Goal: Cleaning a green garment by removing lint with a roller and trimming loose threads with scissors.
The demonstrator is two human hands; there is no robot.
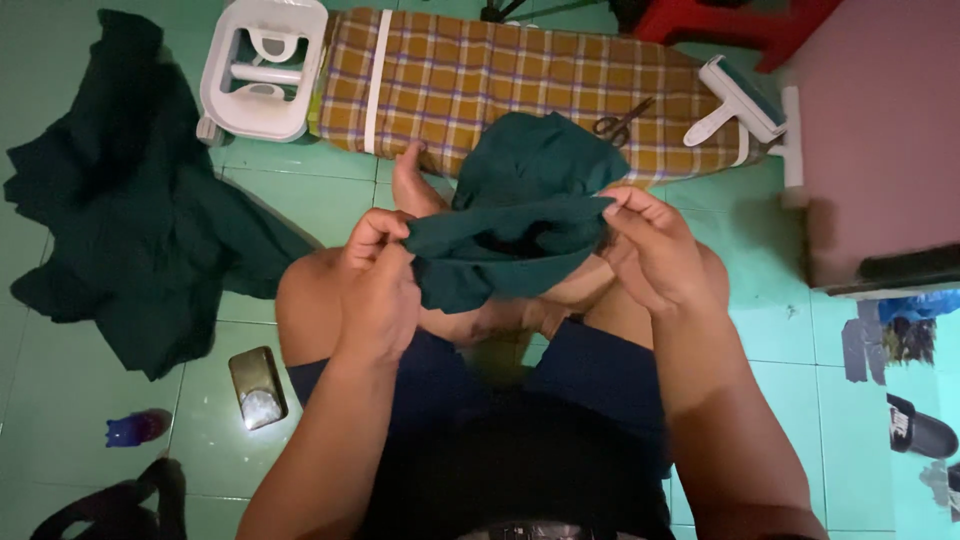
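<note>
Hands hold a dark green cloth above the person's lap. The left hand pinches its left edge between thumb and fingers; the right hand pinches the right edge the same way. Stretched between them, the cloth runs left to right, its far part rising toward the checked ironing board, where scissors lie.

ironing board blocks ahead; bare floor probably passable between cloth pile and knee.
</note>
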